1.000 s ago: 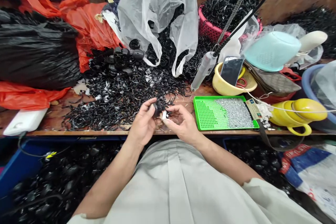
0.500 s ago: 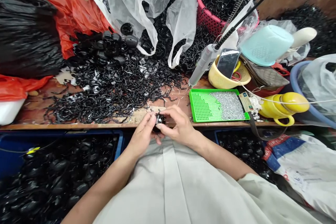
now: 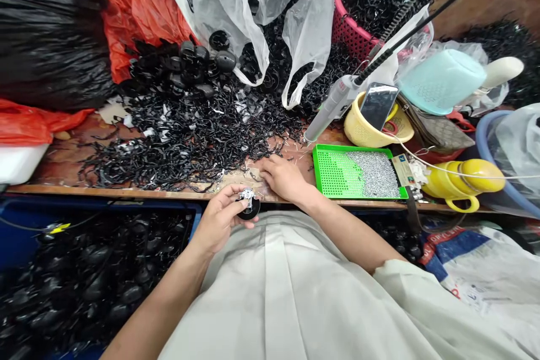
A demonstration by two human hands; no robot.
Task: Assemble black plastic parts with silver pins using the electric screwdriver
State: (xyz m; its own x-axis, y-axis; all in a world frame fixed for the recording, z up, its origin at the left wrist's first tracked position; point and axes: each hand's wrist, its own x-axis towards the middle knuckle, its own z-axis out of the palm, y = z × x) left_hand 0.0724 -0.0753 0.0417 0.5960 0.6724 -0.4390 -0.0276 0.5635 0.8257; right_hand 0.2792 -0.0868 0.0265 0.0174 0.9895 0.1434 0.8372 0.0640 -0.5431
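My left hand [image 3: 220, 217] is closed on a round black part [image 3: 250, 211] with a grey-white fitting on its face, held just in front of the table edge. The thumb presses on the fitting. To the right, my right hand [image 3: 282, 178] rests at the table's front edge, with its fingers bent together on the surface. What is under its fingertips, if anything, is hidden. Beyond both hands spreads a pile of thin black strips [image 3: 169, 146] mixed with small whitish pieces.
A green tray [image 3: 323, 177] of small metal pins lies right of my right hand. Above it hangs a grey electric screwdriver [image 3: 331, 108]. A yellow basket [image 3: 356, 124] holds a phone [image 3: 379, 106]. Blue bins [image 3: 194, 216] of black parts stand below the table. Black rounded shells [image 3: 225, 61] lie behind the strips.
My right hand has let go of the black part and moved right, down onto the table edge. My left hand keeps the part, now turned to show its round face and fitting.
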